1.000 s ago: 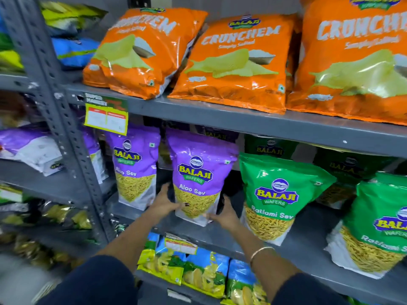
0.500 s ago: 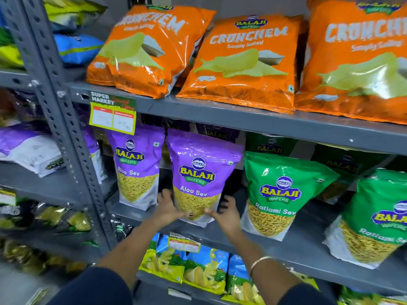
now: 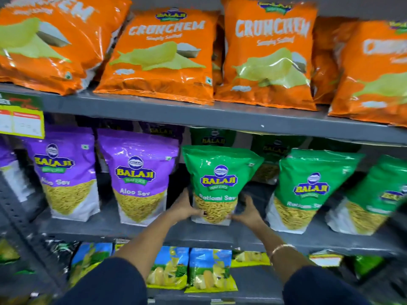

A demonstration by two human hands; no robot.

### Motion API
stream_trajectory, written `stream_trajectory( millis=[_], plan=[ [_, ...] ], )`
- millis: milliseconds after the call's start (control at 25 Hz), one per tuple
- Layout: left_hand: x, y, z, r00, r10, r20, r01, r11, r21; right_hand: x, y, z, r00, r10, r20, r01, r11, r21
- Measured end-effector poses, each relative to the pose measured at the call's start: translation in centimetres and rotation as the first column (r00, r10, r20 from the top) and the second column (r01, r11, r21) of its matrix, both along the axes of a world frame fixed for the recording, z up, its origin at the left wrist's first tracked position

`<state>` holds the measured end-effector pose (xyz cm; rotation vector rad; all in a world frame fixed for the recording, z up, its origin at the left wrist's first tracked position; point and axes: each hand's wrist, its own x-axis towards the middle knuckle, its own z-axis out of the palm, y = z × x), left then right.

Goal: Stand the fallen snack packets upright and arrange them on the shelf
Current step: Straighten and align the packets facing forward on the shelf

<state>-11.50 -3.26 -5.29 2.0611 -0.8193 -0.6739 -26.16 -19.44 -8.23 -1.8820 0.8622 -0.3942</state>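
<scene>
We are in a shop aisle: grey metal shelves (image 3: 220,119) carry rows of identical branded snack packets, orange crisp bags (image 3: 163,56) above and purple (image 3: 141,177) and green pouches (image 3: 220,183) below. A yellow price tag (image 3: 21,119) (its print blurred) hangs from the shelf edge.

Bright even light, glare on orange packets (image 3: 158,56), blurred wide-angle edges.

Orange Crunchem bags (image 3: 158,56); purple Aloo Sev packets (image 3: 137,175); green Ratlami Sev packets (image 3: 220,172); grey shelf (image 3: 198,116).
</scene>
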Motion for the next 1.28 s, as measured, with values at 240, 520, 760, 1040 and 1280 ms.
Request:
stream_trajectory(
  millis=[240, 520, 760, 1040, 1280],
  plan=[
    [-1.2, -1.4, -1.6, 0.989, 0.085, -0.122, -0.099, 0.989, -0.112, -0.1, 0.9, -0.4, 0.998, 0.051, 0.021, -0.051, 0.999, 0.005],
    [-4.4, -2.3, 0.5, 0.976, -0.165, -0.144, 0.209, 0.499, 0.841, -6.1, -2.7, 0.6, 0.937, 0.042, -0.347, -0.053, 0.998, -0.02],
    [-12.1, -12.2, 0.8, 0.971, -0.234, 0.057, 0.203, 0.922, 0.33, -17.1, -14.2, 2.2, 0.701, -0.021, -0.713, -0.12, 0.982, -0.147],
    [-16.6, -18.1, -0.7, 0.974, 0.035, -0.222, -0.086, 0.972, -0.221, -15.7, -15.3, 2.1, 0.982, 0.183, 0.051, -0.189, 0.97, 0.154],
    [-16.6, -17.3, 0.0, 0.956, 0.016, -0.294, -0.1, 0.956, -0.275, -13.3, -14.5, 12.1, 0.871, -0.227, 0.436, 0.414, 0.817, -0.402]
  ],
)
